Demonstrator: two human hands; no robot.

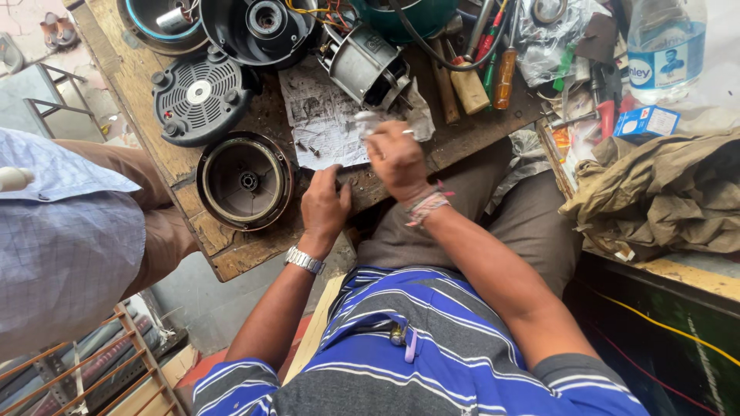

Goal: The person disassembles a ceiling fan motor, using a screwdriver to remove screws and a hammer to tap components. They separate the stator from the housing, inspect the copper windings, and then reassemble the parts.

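My right hand [397, 158] is closed around a small white wad of cloth or paper [368, 122], with a thin metal piece poking out between the fingers, just above a dirty sheet of paper [324, 115] on the wooden workbench [231, 250]. My left hand [325, 204] rests with its fingers curled on the bench's front edge, beside the sheet; a metal watch is on its wrist. A few small screws [307, 146] lie on the paper. An electric motor core [364, 65] stands just beyond the sheet.
A round black-and-brass housing [244, 181] and a vented black cover [199, 94] lie left of the paper. Screwdrivers [505, 73], a water bottle [664, 46] and olive cloth [663, 196] crowd the right. Another person in a checked shirt [62, 231] stands at left.
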